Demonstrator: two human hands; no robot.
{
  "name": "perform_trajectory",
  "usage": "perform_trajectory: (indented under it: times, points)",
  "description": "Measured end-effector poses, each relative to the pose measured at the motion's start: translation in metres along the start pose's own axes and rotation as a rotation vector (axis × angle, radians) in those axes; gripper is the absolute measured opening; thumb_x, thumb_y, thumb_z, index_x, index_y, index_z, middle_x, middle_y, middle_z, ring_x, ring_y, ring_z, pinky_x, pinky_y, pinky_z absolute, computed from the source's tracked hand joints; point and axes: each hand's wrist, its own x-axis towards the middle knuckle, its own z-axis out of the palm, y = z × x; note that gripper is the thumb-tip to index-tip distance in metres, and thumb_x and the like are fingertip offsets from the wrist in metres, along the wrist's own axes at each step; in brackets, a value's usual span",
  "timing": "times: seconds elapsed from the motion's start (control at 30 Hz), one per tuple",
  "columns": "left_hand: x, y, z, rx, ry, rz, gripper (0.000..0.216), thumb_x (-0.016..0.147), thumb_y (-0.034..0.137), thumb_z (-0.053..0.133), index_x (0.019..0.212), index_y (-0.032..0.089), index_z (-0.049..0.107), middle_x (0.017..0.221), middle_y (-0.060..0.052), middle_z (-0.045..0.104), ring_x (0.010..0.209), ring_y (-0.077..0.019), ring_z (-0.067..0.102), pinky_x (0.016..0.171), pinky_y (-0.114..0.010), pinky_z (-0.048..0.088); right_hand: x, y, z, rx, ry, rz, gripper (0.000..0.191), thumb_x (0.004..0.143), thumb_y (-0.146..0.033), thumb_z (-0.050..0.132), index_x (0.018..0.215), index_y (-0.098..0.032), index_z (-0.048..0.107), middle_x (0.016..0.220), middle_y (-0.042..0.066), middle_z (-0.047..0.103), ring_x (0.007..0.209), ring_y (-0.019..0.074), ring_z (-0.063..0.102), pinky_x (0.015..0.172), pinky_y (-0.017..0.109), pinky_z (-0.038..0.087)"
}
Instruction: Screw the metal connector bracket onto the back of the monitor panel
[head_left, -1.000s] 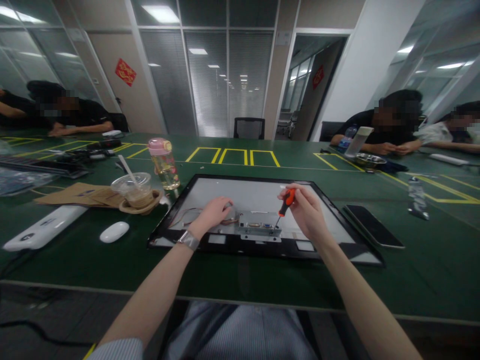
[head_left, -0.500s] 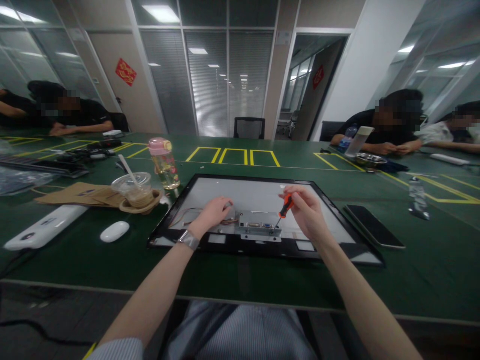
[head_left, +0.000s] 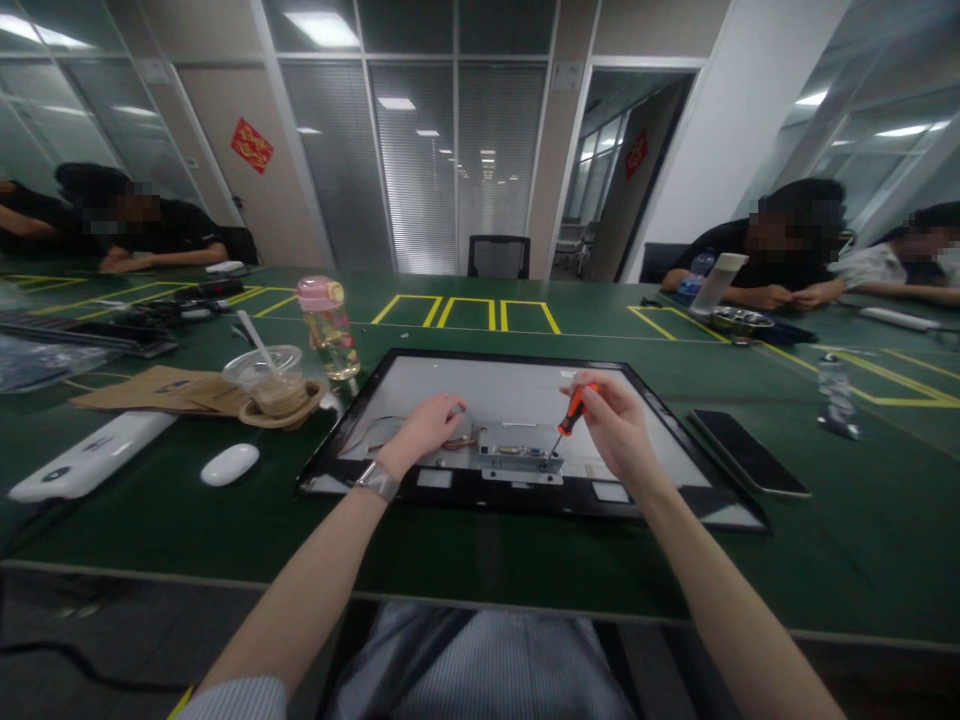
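Observation:
A display panel (head_left: 510, 385) with a black frame lies on the green table, its pale back facing up. Near its front edge sits a metal bracket (head_left: 517, 440) with a row of port connectors. My right hand (head_left: 616, 415) grips an orange and black screwdriver (head_left: 574, 408), held at a tilt, its tip at the right end of the ports. To the left of the bracket, my left hand (head_left: 429, 425) rests over the panel with its fingers loosely stretched out, beside some thin cables (head_left: 382, 424). What lies under its palm is hidden.
Left of the panel are a pink-lidded bottle (head_left: 328, 330), an iced drink cup (head_left: 266, 375), a white mouse (head_left: 229, 464) and a white device (head_left: 94, 455). A phone (head_left: 746, 452) lies to the right. Other people (head_left: 795, 245) sit across the table (head_left: 480, 570).
Hardly anything differs. The screwdriver handle has turned slightly in my right hand, while its tip stays at the ports. My left hand keeps its place.

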Motion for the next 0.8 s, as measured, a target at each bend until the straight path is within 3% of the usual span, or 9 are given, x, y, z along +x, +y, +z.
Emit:
perform_trajectory:
  times: [0.17, 0.4, 0.5, 0.7, 0.8]
  points:
    - [-0.0007, 0.0019, -0.0015, 0.004, -0.007, 0.002, 0.029, 0.093, 0.02, 0.047, 0.113, 0.016, 0.066, 0.105, -0.01, 0.068, 0.094, -0.0244, 0.065, 0.092, -0.038, 0.05, 0.0003, -0.0029, 0.0019, 0.024, -0.056, 0.006, 0.02, 0.093, -0.035, 0.059, 0.109, -0.03, 0.07, 0.087, 0.002, 0.07, 0.083, 0.0184, 0.068, 0.08, 0.038, 0.056]
    - [-0.0014, 0.0036, -0.0034, -0.02, -0.012, -0.013, 0.028, 0.093, 0.021, 0.047, 0.112, 0.016, 0.067, 0.107, -0.011, 0.068, 0.099, -0.0245, 0.065, 0.095, -0.038, 0.049, 0.0004, -0.0043, 0.0037, 0.036, -0.08, 0.008, 0.022, 0.095, -0.033, 0.055, 0.109, -0.026, 0.069, 0.101, 0.006, 0.073, 0.098, 0.0225, 0.07, 0.096, 0.046, 0.053]
    - [-0.001, 0.0012, -0.0015, -0.025, -0.002, -0.007, 0.028, 0.093, 0.02, 0.047, 0.112, 0.016, 0.067, 0.108, -0.011, 0.069, 0.099, -0.0242, 0.065, 0.095, -0.038, 0.05, 0.0001, -0.0036, 0.0022, -0.019, -0.094, 0.019, 0.024, 0.095, -0.034, 0.055, 0.115, -0.027, 0.069, 0.104, 0.006, 0.074, 0.098, 0.0221, 0.07, 0.095, 0.046, 0.053]
    - [0.0001, -0.0009, 0.001, -0.006, 0.005, 0.002, 0.027, 0.092, 0.02, 0.049, 0.112, 0.017, 0.067, 0.108, -0.01, 0.069, 0.1, -0.0237, 0.065, 0.095, -0.037, 0.05, -0.0004, -0.0007, 0.0003, -0.203, 0.06, -0.071, 0.015, 0.077, -0.029, 0.077, 0.092, -0.027, 0.074, 0.085, 0.0, 0.068, 0.076, 0.0164, 0.065, 0.076, 0.034, 0.056]
    - [-0.0003, -0.0002, 0.0002, 0.004, -0.001, -0.007, 0.027, 0.092, 0.02, 0.049, 0.112, 0.017, 0.067, 0.105, -0.01, 0.069, 0.097, -0.0235, 0.066, 0.092, -0.036, 0.051, -0.0023, -0.0011, -0.0001, -0.23, 0.019, -0.076, 0.016, 0.088, -0.033, 0.065, 0.1, -0.027, 0.073, 0.093, 0.003, 0.069, 0.083, 0.0184, 0.067, 0.081, 0.037, 0.055]
